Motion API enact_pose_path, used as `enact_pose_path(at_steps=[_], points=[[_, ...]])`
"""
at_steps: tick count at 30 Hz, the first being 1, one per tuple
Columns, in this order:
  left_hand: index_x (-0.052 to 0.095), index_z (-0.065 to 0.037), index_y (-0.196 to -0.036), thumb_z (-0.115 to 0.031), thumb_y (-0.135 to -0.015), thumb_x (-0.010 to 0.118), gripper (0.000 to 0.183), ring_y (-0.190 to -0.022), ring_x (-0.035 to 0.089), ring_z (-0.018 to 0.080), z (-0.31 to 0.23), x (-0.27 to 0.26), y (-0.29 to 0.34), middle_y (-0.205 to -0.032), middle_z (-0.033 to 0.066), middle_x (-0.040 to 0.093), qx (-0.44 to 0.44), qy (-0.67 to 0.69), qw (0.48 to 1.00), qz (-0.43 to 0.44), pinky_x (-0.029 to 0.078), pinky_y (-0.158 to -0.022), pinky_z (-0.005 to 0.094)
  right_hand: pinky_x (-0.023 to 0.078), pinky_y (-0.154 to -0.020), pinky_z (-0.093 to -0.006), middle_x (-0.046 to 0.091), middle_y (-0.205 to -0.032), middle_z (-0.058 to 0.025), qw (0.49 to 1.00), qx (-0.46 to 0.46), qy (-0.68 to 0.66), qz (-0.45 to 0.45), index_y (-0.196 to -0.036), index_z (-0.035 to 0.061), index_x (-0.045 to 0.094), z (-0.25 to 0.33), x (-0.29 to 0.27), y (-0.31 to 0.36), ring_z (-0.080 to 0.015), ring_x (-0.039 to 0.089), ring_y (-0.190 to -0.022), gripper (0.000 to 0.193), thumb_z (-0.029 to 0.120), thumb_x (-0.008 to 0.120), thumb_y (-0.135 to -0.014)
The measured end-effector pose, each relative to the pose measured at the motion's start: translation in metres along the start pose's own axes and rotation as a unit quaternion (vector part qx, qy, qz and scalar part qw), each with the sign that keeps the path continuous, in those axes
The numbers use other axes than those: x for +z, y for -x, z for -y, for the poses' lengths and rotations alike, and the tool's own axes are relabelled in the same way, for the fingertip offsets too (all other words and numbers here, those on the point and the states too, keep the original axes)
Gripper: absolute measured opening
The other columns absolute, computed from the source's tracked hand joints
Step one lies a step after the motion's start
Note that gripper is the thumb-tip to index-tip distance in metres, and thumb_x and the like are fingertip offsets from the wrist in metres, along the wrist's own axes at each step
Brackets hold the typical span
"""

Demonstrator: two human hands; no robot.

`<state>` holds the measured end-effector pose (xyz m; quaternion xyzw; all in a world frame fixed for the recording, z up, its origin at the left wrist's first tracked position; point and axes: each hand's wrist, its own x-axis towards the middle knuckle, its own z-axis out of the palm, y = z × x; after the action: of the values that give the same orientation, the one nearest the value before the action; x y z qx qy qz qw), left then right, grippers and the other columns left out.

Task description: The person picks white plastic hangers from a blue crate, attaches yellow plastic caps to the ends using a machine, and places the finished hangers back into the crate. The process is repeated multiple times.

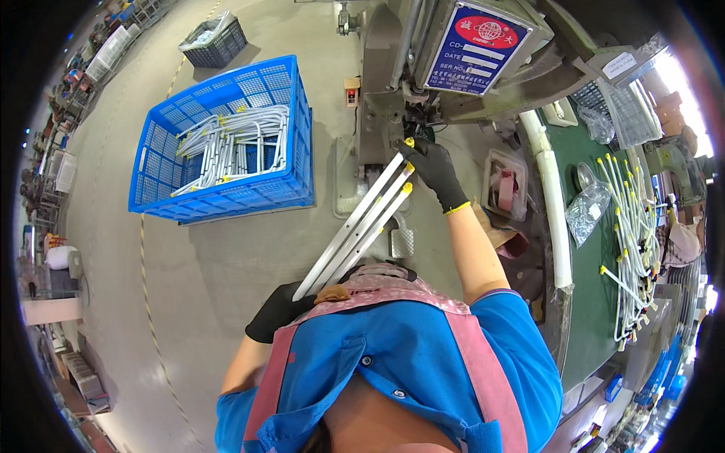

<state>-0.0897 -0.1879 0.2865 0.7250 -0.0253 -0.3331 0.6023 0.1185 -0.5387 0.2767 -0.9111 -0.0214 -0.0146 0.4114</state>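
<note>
A bundle of three white metal tubes (365, 221) with yellow end caps and small holes slants in front of my body. My left hand (276, 312), in a black glove, is closed around their lower ends near my waist. At the upper end, my right hand (436, 172), in a black glove with a yellow cuff, grips the tubes close to a yellow cap. Its fingertips are partly hidden. That end lies right by the working point of a grey floor-standing machine (381, 113).
A blue plastic crate (302, 162) with several bent white tubes stands on the floor at left, a dark crate (215, 53) beyond it. At right, a green-topped table (585, 317) bears more yellow-capped tubes (630, 249) and a plastic bag (587, 215). A foot pedal (402, 241) sits below.
</note>
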Motion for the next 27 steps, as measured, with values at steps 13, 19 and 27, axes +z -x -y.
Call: enact_pose_path(at_steps=[13, 19, 27], points=[[0.06, 0.001, -0.113, -0.034, -0.082, 0.068, 0.047, -0.086, 0.059, 0.0132, 0.003, 0.049, 0.008, -0.096, 0.0058, 0.066, -0.063, 0.03, 0.996, -0.062, 0.047, -0.079, 0.0278, 0.046, -0.062, -0.0277, 0.065, -0.077, -0.007, 0.975, -0.025, -0.209, 0.063, -0.092, 0.0057, 0.066, -0.036, -0.007, 0.011, -0.0119, 0.059, -0.066, 0.024, 0.027, 0.059, -0.083], [0.059, 0.001, -0.116, -0.036, -0.081, 0.07, 0.053, -0.089, 0.059, 0.014, -0.003, 0.098, 0.012, -0.099, 0.007, 0.065, -0.058, 0.032, 0.99, -0.122, 0.046, -0.081, 0.0291, 0.048, -0.07, -0.0349, 0.067, -0.088, -0.0127, 0.978, -0.145, -0.148, 0.026, -0.102, 0.0014, 0.064, -0.03, -0.007, 0.005, -0.0234, 0.064, -0.077, 0.039, 0.034, 0.061, -0.082], [0.06, 0.0, -0.115, -0.037, -0.081, 0.069, 0.051, -0.09, 0.058, 0.013, 0.002, 0.123, 0.012, -0.099, 0.0055, 0.065, -0.062, 0.027, 0.985, -0.158, 0.046, -0.081, 0.0305, 0.047, -0.062, -0.0238, 0.065, -0.082, -0.0027, 0.938, -0.001, -0.338, 0.079, -0.101, -0.0012, 0.065, -0.027, -0.012, 0.001, -0.0071, 0.057, -0.07, 0.028, 0.017, 0.068, -0.08]])
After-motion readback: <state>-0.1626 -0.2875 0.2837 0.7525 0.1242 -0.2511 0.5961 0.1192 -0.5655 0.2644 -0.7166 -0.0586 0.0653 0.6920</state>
